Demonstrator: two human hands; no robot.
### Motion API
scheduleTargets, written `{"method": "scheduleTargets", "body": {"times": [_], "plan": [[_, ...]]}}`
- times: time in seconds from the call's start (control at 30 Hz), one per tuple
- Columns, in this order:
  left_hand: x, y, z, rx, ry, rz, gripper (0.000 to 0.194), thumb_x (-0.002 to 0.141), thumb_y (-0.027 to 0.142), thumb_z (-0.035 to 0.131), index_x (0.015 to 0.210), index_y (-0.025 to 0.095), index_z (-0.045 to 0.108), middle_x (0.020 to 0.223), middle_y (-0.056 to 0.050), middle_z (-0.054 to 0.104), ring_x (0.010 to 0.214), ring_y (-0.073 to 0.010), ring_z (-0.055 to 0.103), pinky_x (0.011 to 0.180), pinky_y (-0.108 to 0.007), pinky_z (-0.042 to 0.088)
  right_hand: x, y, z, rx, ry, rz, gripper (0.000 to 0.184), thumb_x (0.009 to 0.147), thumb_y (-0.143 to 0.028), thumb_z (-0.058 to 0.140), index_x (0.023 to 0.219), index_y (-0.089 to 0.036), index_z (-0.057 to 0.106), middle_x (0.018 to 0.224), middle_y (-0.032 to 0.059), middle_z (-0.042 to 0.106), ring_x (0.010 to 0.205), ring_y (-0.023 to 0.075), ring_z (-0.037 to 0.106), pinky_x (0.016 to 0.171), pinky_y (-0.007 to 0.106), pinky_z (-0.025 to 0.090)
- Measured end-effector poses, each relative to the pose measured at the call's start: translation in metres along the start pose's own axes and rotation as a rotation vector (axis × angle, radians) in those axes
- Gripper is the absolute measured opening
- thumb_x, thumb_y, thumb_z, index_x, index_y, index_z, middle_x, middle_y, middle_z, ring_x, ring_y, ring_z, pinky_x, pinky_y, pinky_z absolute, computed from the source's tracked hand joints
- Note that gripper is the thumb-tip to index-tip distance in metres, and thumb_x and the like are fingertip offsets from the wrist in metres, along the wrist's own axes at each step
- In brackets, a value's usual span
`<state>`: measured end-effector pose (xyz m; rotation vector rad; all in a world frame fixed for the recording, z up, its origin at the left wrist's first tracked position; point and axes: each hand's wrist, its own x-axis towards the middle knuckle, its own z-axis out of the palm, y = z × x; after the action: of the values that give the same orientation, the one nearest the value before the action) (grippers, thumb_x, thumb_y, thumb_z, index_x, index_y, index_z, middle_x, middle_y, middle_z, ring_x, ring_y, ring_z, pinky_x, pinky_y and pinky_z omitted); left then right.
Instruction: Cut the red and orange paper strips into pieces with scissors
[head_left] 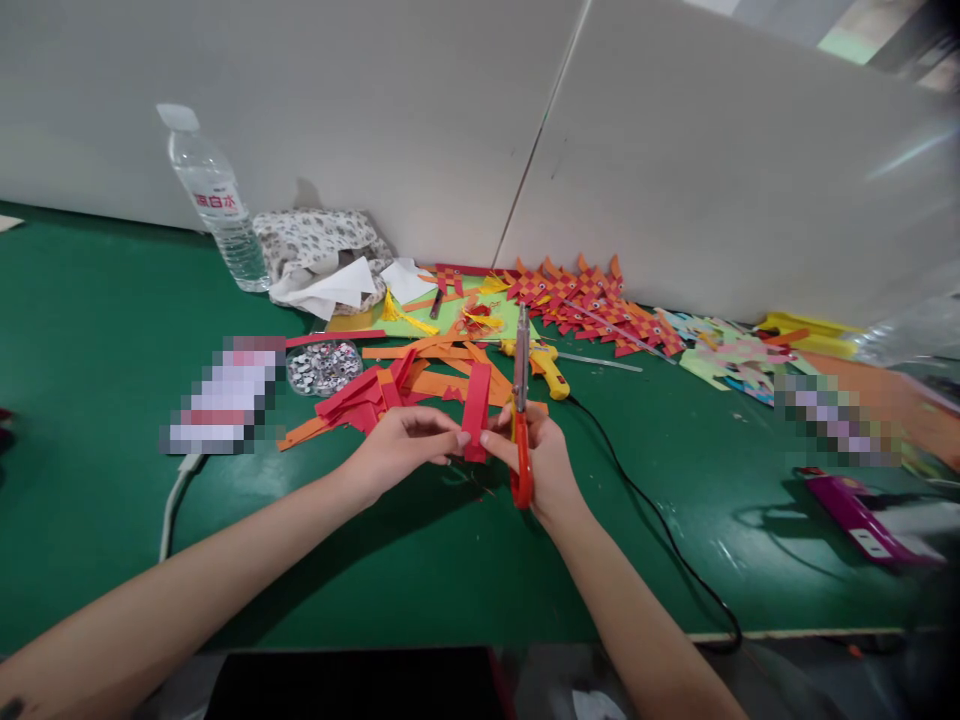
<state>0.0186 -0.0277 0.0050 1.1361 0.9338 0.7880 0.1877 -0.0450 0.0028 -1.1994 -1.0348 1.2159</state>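
Between my two hands a red paper strip stands upright above the table. My left hand pinches its lower left edge with thumb and fingertips. On the other side my right hand has its thumb against the strip's lower right edge, and its palm also carries a pair of scissors with red-orange handles. The scissor blades point up and away and look closed. Just beyond the hands lies a loose heap of red and orange paper strips. The right fingers are partly hidden behind the scissors.
A yellow glue gun with a black cord lies behind the scissors. Woven paper fish are piled by the wall. A box of googly eyes, a phone, a water bottle and a purple power strip surround the green table.
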Motion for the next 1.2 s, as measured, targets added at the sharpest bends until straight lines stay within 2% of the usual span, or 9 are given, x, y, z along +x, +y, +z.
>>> {"method": "scheduleTargets", "body": {"times": [0.13,0.37,0.6,0.77,1.03,1.2], "plan": [[0.001,-0.002,0.002,0.031,-0.039,-0.059,0.016,0.068,0.031,0.071,0.068,0.016,0.066,0.067,-0.002,0.069,0.067,-0.0125,0.064,0.060,-0.021,0.048,0.000,-0.001,0.000,-0.016,0.045,-0.007,0.034,0.048,-0.020,0.078,0.070,-0.022,0.052,0.070,-0.0033,0.059,0.064,0.0135,0.055,0.061,0.027,0.046],[-0.001,-0.001,0.004,0.018,-0.014,-0.090,0.020,0.064,0.031,0.074,0.062,0.015,0.061,0.064,-0.002,0.068,0.065,-0.0121,0.064,0.061,-0.021,0.049,0.000,0.000,0.000,0.000,0.033,0.034,0.034,0.047,-0.018,0.077,0.069,-0.021,0.052,0.068,-0.0044,0.059,0.059,0.0123,0.055,0.058,0.027,0.047],[-0.001,0.004,-0.001,0.006,0.004,-0.074,0.019,0.061,0.022,0.076,0.061,0.015,0.058,0.060,0.000,0.065,0.061,-0.0095,0.062,0.061,-0.020,0.049,-0.004,-0.006,0.002,0.089,-0.117,0.089,0.042,0.044,-0.020,0.082,0.067,-0.021,0.047,0.068,-0.0053,0.058,0.061,0.0123,0.057,0.061,0.028,0.049],[0.000,-0.004,0.000,0.006,-0.054,-0.043,0.022,0.061,0.021,0.076,0.064,0.014,0.056,0.060,0.003,0.061,0.056,-0.0074,0.058,0.057,-0.020,0.048,-0.001,-0.001,0.002,-0.044,-0.005,0.016,0.044,0.042,-0.028,0.084,0.066,-0.021,0.048,0.061,-0.0062,0.051,0.054,0.0105,0.050,0.056,0.027,0.047],[0.001,-0.007,-0.002,-0.059,-0.111,0.006,0.029,0.058,0.016,0.078,0.073,0.016,0.052,0.070,0.002,0.065,0.071,-0.0134,0.067,0.070,-0.026,0.052,0.003,0.004,-0.003,-0.052,0.094,-0.091,0.045,0.044,-0.035,0.084,0.068,-0.022,0.048,0.067,-0.0042,0.053,0.059,0.0130,0.052,0.057,0.029,0.048],[0.000,-0.005,0.002,-0.047,-0.088,0.000,0.033,0.058,0.019,0.079,0.070,0.016,0.048,0.064,0.003,0.061,0.061,-0.0108,0.064,0.059,-0.023,0.051,0.003,0.005,-0.003,-0.074,0.071,-0.092,0.045,0.044,-0.034,0.084,0.068,-0.022,0.048,0.067,-0.0044,0.052,0.060,0.0128,0.051,0.061,0.030,0.048]]}}
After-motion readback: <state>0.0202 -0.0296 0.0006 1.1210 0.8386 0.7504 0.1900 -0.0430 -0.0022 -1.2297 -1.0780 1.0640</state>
